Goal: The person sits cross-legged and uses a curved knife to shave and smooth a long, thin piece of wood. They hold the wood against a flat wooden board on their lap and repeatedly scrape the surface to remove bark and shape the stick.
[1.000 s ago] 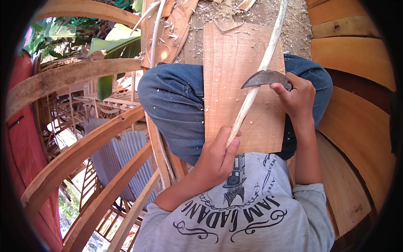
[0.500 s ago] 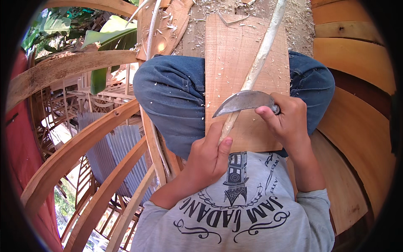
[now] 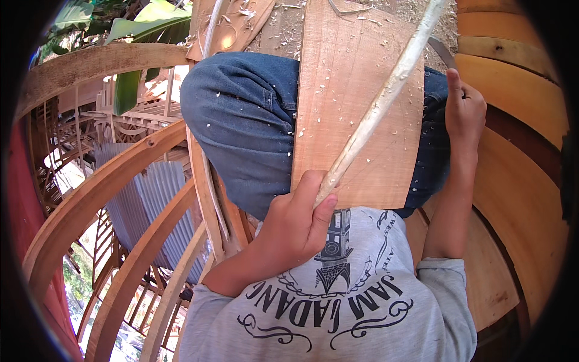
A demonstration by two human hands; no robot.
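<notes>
My left hand is wrapped round the near end of a long, pale, peeled stick. The stick slants up and to the right, over a flat wooden board laid across my lap. Off the board's right side, above my right knee, my right hand is closed on a knife with a curved blade. Its handle is mostly hidden in my fingers, and my thumb points up. Part of the blade passes out of sight behind the stick. The knife appears apart from the stick.
Wood shavings litter the planks ahead. Curved wooden ribs stand at my left, with corrugated sheets beyond and below. Curved planking rises close on the right. A bent strip lies at the board's far end.
My right hand has carried the knife forward and right, from the stick's near end out past the board's right edge. The stick leans further right; my left hand still grips it.
</notes>
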